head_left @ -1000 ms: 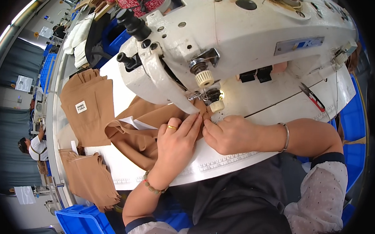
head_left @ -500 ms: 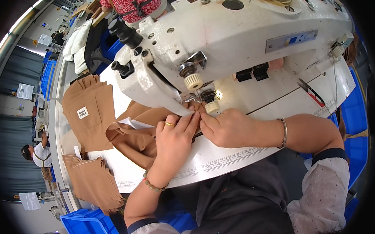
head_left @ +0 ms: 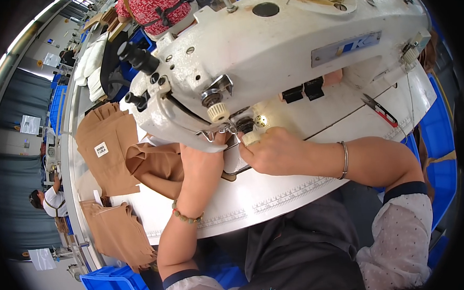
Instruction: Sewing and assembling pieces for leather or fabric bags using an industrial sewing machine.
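Cloth (head_left: 165,175) lies bunched on the desk (head_left: 250,191), against the left side of the left hand (head_left: 204,159) and well left of the right hand (head_left: 274,153). The left hand's fingers go under the machine (head_left: 269,54), hidden, so their grip cannot be told; the right hand is curled, its hold unclear.

Cloth (head_left: 162,164): plain brown. Sewing machine (head_left: 269,54): white. Desk (head_left: 245,197): white, dark ruler markings (head_left: 277,200) along front edge. Snips (head_left: 381,111): red and black.
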